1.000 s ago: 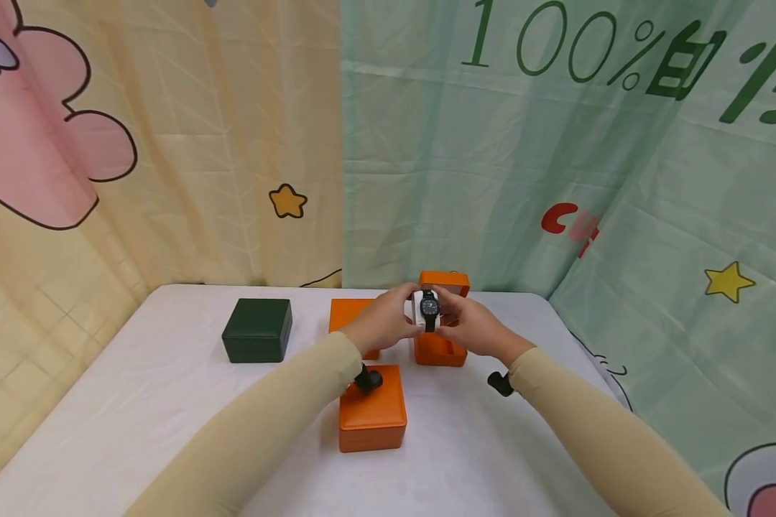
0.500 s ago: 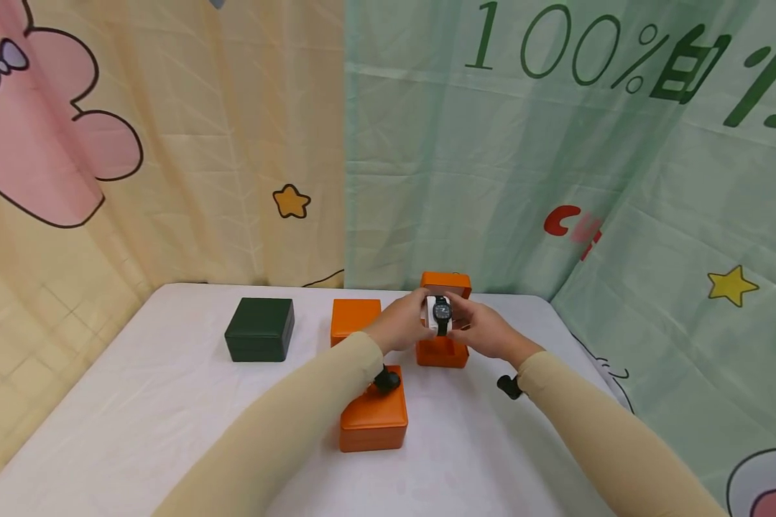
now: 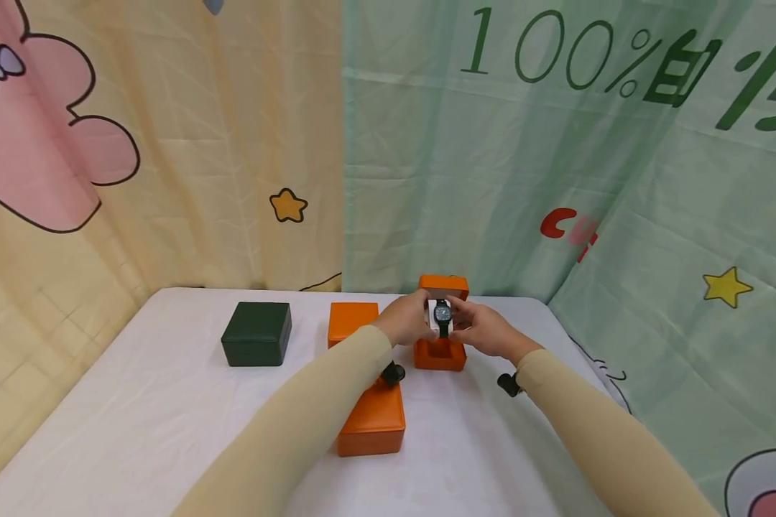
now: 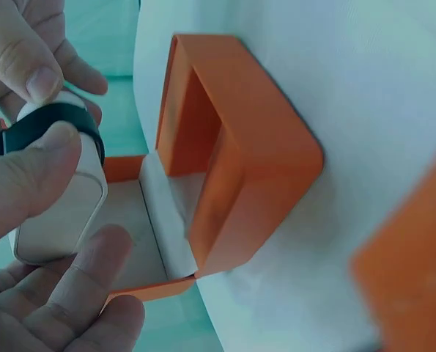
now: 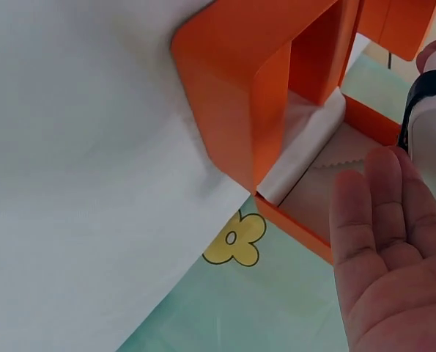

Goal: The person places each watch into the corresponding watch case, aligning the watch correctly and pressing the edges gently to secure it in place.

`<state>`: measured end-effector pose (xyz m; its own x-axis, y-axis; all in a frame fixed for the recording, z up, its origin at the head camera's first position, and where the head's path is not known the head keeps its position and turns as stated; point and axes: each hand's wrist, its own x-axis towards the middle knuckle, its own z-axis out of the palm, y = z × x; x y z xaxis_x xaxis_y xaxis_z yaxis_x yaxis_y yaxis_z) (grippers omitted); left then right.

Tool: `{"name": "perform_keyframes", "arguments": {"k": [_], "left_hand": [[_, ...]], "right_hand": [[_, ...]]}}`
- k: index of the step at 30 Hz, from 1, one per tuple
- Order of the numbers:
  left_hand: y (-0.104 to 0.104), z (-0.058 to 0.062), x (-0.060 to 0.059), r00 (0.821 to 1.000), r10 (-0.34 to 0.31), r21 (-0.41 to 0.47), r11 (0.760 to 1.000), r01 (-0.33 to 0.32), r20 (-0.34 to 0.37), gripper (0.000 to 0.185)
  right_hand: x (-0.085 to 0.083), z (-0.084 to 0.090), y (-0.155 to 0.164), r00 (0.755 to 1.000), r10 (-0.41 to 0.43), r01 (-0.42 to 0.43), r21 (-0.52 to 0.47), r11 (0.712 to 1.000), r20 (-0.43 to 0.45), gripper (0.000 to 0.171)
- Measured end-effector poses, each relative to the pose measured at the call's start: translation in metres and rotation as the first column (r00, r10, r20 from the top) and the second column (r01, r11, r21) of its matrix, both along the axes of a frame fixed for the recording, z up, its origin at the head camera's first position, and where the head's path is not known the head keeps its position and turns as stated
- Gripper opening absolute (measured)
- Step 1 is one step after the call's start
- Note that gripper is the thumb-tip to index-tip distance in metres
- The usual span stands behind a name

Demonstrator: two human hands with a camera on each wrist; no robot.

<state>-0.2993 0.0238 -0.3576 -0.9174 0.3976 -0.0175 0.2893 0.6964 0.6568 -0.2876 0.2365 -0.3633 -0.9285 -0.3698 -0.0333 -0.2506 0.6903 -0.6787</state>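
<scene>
A dark green box point(image 3: 256, 333) is sitting closed at the far left of the white surface point(image 3: 136, 424). To its right, a closed orange box point(image 3: 352, 322) is lying far, and another closed orange box point(image 3: 371, 425) is lying nearer, partly under the left sleeve. Right of centre, the left hand point(image 3: 406, 323) is pinching the white cushion point(image 3: 435, 319), thumb and fingers curled round it. The cushion is carrying a dark watch point(image 3: 443, 314) strapped about it and is being held just above the open orange box point(image 3: 441, 353), whose lid is standing upright at the far side. The right hand point(image 3: 485, 330) is touching the cushion's right side; I cannot tell whether its grip is closing on it, as the right wrist view is showing straight fingers point(image 5: 382, 220) beside the cushion.
</scene>
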Motion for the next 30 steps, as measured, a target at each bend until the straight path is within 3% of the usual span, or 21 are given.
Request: {"name": "perform_keyframes", "arguments": {"k": [13,23,30], "left_hand": [[0.008,-0.005,-0.018,0.999,-0.053,-0.197,0.979,0.052,-0.004,0.064],[0.013,-0.010,-0.021,0.998,-0.045,-0.263,0.963,0.052,0.031,0.057],[0.015,-0.015,-0.026,0.998,-0.039,-0.304,0.951,0.053,0.053,0.047]], "right_hand": [[-0.015,-0.013,0.006,0.996,-0.015,0.011,0.050,0.999,0.087,0.079],[-0.021,-0.027,0.009,0.983,0.003,-0.001,-0.011,1.000,0.182,0.079],[-0.027,-0.033,0.010,0.981,0.018,-0.016,-0.011,1.000,0.195,0.078]]}}
